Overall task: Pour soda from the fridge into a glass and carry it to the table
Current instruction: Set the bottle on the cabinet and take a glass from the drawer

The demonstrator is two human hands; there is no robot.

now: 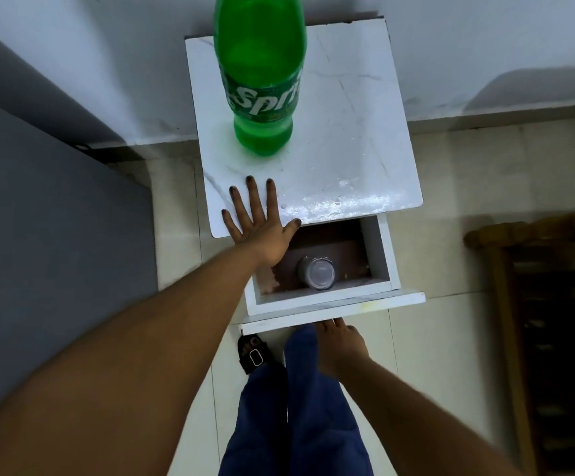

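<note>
Left hand flat, wide open on white cabinet top; right hand's grip I can't tell. Risk: drawer jerk topples tall green plastic soda bottle or clear glass.

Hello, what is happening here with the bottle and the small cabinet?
A person stands at a small white cabinet. A green Sprite bottle stands upright on its top. The left hand lies flat and open on the front edge of the top. The right hand is at the front of the open drawer, fingers under its front panel. Inside the drawer lies a clear glass. Nothing has been poured yet, and neither hand holds the bottle or the glass.
</note>
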